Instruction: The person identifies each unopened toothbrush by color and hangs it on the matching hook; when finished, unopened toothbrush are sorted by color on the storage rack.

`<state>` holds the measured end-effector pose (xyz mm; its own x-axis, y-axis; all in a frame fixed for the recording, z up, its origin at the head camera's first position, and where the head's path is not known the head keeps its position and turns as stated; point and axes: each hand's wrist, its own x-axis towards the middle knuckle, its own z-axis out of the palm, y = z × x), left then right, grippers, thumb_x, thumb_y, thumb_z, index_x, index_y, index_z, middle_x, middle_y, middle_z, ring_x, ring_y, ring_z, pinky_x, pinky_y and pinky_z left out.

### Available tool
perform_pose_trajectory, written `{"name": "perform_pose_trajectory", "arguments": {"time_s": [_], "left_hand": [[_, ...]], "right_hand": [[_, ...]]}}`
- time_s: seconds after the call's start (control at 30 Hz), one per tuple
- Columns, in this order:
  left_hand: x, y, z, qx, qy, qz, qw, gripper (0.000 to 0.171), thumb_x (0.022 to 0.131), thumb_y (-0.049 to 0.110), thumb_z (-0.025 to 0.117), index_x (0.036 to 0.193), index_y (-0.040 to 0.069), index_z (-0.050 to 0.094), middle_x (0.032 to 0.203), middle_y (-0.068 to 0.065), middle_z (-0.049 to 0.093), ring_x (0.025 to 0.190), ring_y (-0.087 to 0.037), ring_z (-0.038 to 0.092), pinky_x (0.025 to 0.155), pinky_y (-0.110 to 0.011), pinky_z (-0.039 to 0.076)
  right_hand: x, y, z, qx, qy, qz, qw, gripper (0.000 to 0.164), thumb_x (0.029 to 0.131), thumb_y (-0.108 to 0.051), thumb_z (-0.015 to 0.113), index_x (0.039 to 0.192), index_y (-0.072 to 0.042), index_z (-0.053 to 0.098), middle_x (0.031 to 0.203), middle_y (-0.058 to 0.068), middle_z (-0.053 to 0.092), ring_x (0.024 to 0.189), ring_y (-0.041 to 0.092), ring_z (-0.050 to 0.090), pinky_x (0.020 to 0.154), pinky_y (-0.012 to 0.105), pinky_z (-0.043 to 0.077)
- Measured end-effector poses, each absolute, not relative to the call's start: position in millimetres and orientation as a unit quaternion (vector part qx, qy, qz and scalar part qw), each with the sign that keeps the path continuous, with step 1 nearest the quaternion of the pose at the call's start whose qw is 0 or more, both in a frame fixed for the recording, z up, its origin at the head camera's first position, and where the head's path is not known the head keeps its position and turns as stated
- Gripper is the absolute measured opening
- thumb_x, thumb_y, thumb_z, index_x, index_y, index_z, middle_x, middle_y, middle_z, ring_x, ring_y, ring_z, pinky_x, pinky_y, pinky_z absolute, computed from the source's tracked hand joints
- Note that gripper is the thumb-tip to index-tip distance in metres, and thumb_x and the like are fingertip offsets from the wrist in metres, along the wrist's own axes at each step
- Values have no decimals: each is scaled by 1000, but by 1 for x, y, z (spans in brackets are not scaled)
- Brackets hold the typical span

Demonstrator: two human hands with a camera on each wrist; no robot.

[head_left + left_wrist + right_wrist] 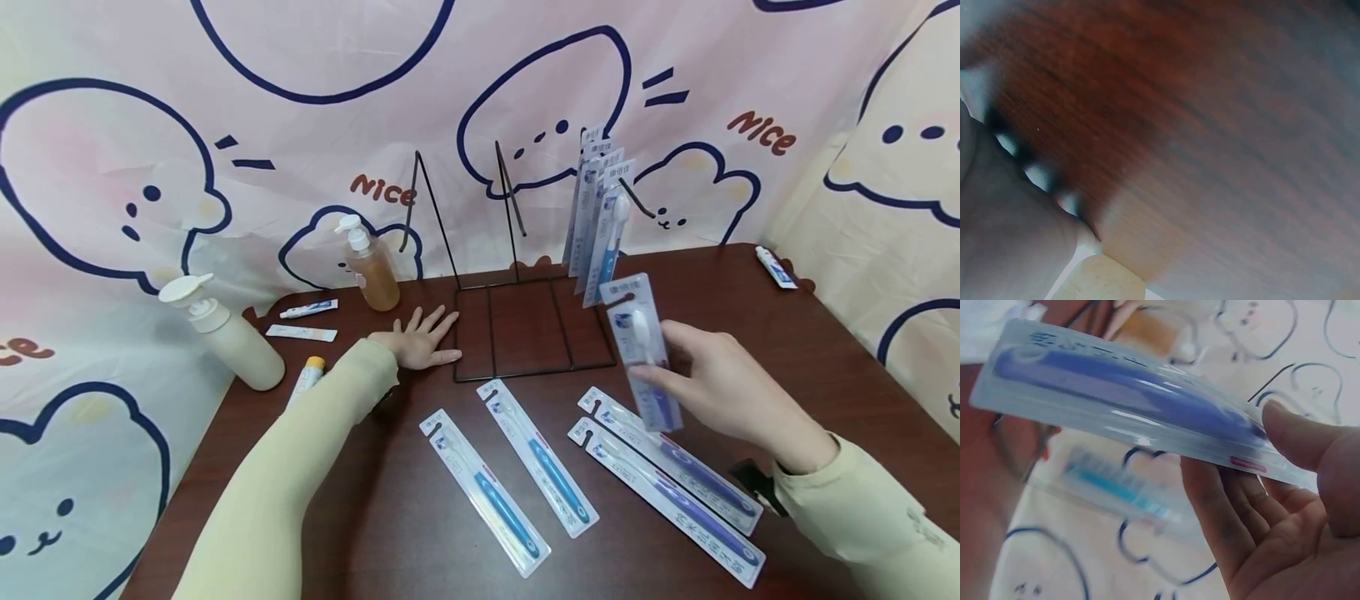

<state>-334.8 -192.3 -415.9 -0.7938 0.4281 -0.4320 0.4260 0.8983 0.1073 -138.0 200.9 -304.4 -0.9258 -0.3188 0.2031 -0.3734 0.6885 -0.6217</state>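
Note:
My right hand (723,379) pinches a packaged purple toothbrush (641,333) between thumb and fingers, holding it above the table with its hang hole upward. In the right wrist view the purple handle (1129,400) shows through clear plastic. My left hand (420,337) lies with fingers spread on the table, at the left side of a black wire rack (492,333). Several packaged toothbrushes (611,233) hang on the rack's right hook; the front one is blue. Two blue packaged toothbrushes (486,492) and two purple packaged toothbrushes (667,500) lie on the table in front.
At the left stand a white pump bottle (240,350) and an amber pump bottle (375,275). Near them lie a toothpaste tube (309,309), a flat sachet (302,333) and a yellow-capped tube (307,379). Another toothpaste tube (776,267) lies far right. A printed cloth hangs behind.

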Motion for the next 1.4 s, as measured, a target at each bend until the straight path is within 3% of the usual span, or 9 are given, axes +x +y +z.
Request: {"name": "perform_pose_trajectory", "arguments": {"time_s": [0.43, 0.9, 1.23, 1.4], "left_hand": [[-335, -194, -418, 226, 948, -2, 225, 85, 83, 75, 24, 146, 31, -11, 152, -3, -15, 135, -39, -11, 98, -66, 3], [-334, -194, -416, 225, 947, -5, 229, 83, 84, 73, 24, 146, 32, -11, 152, -2, -16, 135, -39, -11, 99, -66, 5], [-334, -194, -419, 225, 947, 4, 229, 86, 82, 75, 27, 146, 32, -10, 152, -2, -15, 135, -40, -10, 99, -66, 3], [-334, -194, -419, 225, 948, 1, 224, 85, 83, 74, 26, 147, 30, -10, 152, -3, -16, 135, -40, -11, 99, -66, 3]], "right_hand": [[-183, 134, -287, 230, -863, 448, 36, 48, 84, -31, 66, 127, -15, 51, 113, 6, 59, 93, 21, 62, 67, 42, 52], [-220, 108, -287, 210, -880, 424, 35, 50, 86, -32, 65, 130, -16, 50, 116, 6, 58, 102, 23, 59, 75, 44, 50], [-284, 92, -277, 172, -898, 405, 2, 42, 90, -30, 59, 128, -14, 51, 113, 6, 60, 94, 17, 60, 74, 39, 50], [-319, 84, -268, 152, -899, 411, -10, 38, 92, -27, 56, 126, -10, 50, 117, 10, 59, 99, 20, 58, 78, 38, 48]]}}
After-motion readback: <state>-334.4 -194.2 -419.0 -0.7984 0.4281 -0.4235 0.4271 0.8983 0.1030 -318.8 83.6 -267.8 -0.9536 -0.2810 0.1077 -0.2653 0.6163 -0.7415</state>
